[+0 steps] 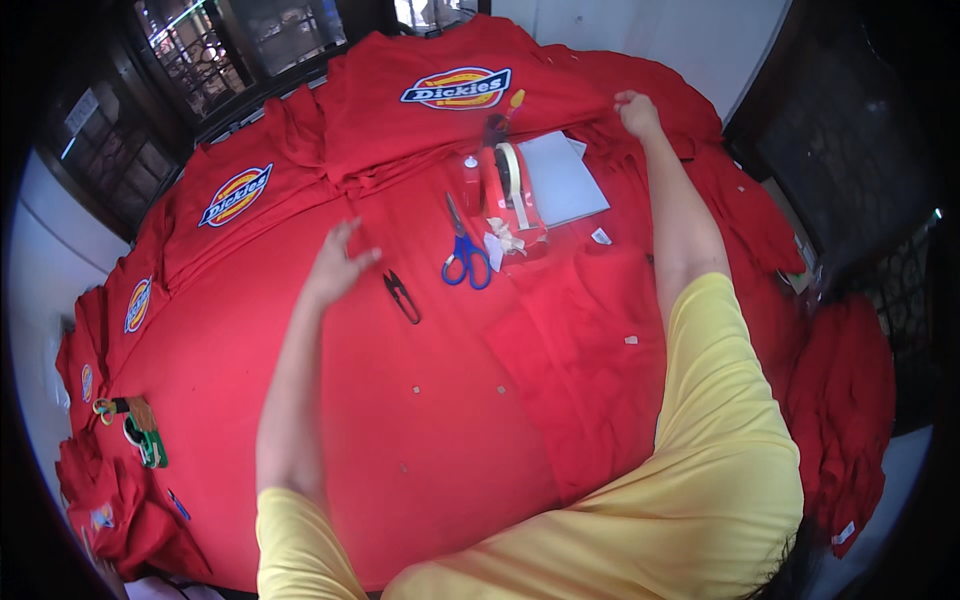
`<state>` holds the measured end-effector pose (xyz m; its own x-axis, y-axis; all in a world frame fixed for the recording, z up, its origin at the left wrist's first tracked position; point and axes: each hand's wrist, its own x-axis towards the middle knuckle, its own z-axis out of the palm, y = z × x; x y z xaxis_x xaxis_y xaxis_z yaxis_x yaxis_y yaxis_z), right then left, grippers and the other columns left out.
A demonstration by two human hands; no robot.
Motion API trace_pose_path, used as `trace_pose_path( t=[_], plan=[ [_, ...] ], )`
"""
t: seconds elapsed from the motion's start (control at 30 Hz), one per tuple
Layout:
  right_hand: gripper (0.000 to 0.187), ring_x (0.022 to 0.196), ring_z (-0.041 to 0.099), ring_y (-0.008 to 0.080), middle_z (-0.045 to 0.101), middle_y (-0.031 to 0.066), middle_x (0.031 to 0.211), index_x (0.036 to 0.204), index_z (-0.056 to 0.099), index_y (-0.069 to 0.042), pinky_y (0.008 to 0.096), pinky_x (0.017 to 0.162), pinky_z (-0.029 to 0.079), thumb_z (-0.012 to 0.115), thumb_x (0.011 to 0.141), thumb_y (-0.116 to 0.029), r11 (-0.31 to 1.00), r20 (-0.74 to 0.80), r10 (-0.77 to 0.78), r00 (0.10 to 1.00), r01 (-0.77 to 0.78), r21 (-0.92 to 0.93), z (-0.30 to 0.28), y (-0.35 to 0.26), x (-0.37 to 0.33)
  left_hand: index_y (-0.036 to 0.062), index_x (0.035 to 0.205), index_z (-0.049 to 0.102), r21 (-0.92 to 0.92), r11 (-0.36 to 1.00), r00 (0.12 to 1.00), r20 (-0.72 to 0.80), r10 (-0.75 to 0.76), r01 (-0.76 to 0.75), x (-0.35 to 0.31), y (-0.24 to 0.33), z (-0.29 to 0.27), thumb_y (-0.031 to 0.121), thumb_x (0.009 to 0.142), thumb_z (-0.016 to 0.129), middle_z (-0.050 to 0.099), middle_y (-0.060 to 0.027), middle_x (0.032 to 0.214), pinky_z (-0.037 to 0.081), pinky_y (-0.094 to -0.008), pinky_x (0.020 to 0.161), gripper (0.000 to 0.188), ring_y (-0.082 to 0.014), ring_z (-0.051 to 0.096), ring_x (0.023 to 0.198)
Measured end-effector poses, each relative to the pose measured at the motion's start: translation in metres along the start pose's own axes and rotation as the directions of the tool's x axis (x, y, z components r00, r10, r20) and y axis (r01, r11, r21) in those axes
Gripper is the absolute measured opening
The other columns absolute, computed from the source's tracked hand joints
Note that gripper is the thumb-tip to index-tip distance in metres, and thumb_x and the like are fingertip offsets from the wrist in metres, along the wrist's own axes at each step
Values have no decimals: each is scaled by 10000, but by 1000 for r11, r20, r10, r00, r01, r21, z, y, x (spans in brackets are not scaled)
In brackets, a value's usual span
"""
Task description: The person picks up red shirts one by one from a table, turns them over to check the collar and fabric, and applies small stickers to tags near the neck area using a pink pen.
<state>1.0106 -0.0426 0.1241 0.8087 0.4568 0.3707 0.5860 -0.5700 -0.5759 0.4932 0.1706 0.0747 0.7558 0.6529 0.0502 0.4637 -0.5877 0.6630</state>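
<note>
My left hand [342,264] hovers above the red cloth [400,450] with its fingers spread and nothing in them. Just right of it lie black thread snips [401,298]. My right hand [638,113] reaches to the far right, its fingers pinching the edge of a red shirt [440,135] that has an oval printed emblem. Blue-handled scissors [466,262] lie between my arms, points away from me. Past them are rolls of tape [512,185] and a pale sheet or pad [570,180].
More red shirts with emblems [232,205] drape along the far left edge. At the left lie green-handled scissors [150,448]. A folded red piece [590,340] rests beside my right arm, and a red garment pile [840,420] hangs at the right. Small white scraps [601,236] are scattered about.
</note>
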Motion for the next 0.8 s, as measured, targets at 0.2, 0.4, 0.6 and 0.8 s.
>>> trace_pose_path(
  t=[0.2, 0.4, 0.6, 0.8],
  plan=[
    [376, 1172, 522, 327, 530, 205, 1281, 1193, 607, -78, 360, 999, 394, 623, 846, -223, 987, 274, -147, 950, 123, 102, -67, 32, -120, 62, 1328, 464, 230, 972, 993, -115, -31, 57, -136, -17, 19, 229, 866, 645, 308, -163, 1462, 329, -415, 1071, 523, -350, 336, 1324],
    [442, 1284, 390, 357, 464, 166, 1366, 1227, 590, -121, 459, 1076, 287, 618, 854, -356, 963, 155, -135, 979, 166, -210, -177, -10, -344, 95, 1337, 469, 323, 928, 974, -186, -132, 187, -253, -39, 29, 271, 904, 590, 300, -122, 1478, 230, -463, 1116, 483, -326, 259, 1374],
    [707, 1345, 272, 430, 318, 174, 1462, 1388, 419, -145, 665, 1043, 177, 545, 838, -570, 832, 63, -103, 993, 121, -541, -82, -21, -497, 135, 1388, 419, 528, 829, 953, -303, -19, 184, -282, -51, 56, 374, 941, 486, 298, -111, 1490, 150, -456, 1143, 511, -281, 221, 1399],
    [641, 1390, 210, 361, 275, 144, 1497, 1391, 422, -166, 592, 1088, 140, 522, 871, -528, 890, -10, -88, 996, 74, -450, -83, -19, -504, 143, 1393, 415, 525, 829, 951, -307, -28, 193, -285, -48, 56, 397, 948, 449, 298, -103, 1493, 147, -438, 1147, 514, -266, 222, 1400]
  ],
)
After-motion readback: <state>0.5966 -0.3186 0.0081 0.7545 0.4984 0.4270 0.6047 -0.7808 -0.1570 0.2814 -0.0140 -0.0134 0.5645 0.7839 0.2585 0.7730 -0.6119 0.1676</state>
